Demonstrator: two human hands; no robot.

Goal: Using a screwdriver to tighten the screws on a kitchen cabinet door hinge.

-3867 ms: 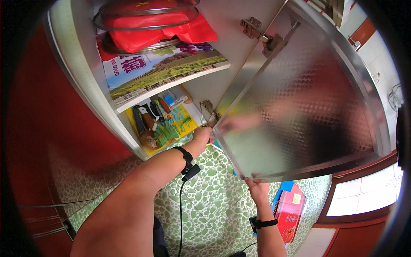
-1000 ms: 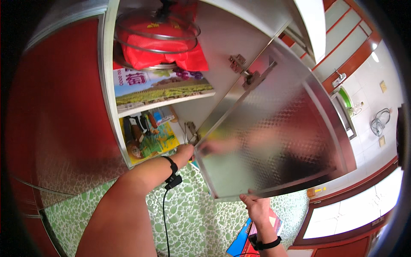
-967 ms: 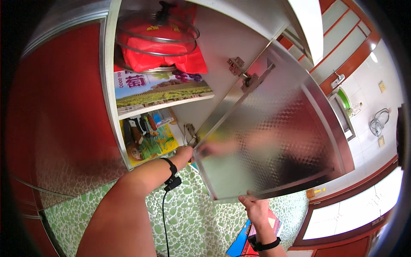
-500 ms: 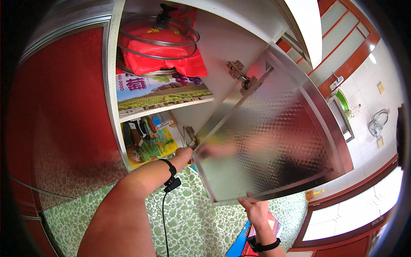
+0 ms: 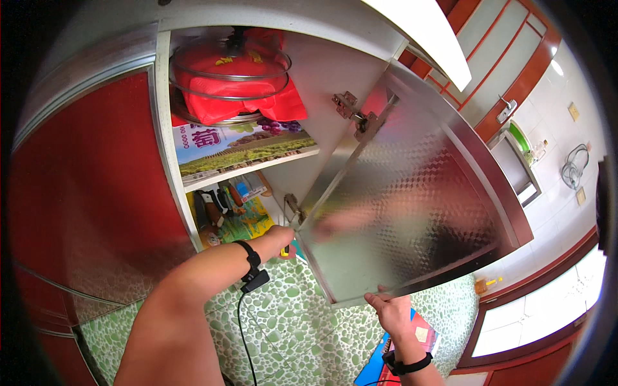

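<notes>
My left hand (image 5: 279, 239) is closed around a screwdriver (image 5: 284, 250), its yellow-and-black handle end showing below the fist. The thin shaft points up beside the lower hinge (image 5: 293, 208) of the open cabinet door (image 5: 393, 206); whether its tip touches a screw I cannot tell. With thumb and fingers, my right hand (image 5: 391, 314) grips the door's bottom edge. The door is a metal-framed panel with a patterned, reflective face. Farther up, the upper hinge (image 5: 354, 116) joins it to the cabinet's side wall.
The cabinet shelf (image 5: 251, 168) bears glass lids (image 5: 232, 71), a red bag (image 5: 212, 106) and a printed carton (image 5: 251, 148). Knives (image 5: 215, 202) lie in the lower compartment. Red and blue flat items (image 5: 380, 357) rest on the green pebble-patterned floor (image 5: 290, 321). A cable (image 5: 244, 334) hangs from my left wrist.
The view has shifted a little, so the cabinet contents sit lower in it. Both hands keep their holds, and more of the screwdriver handle shows below my left fist.
</notes>
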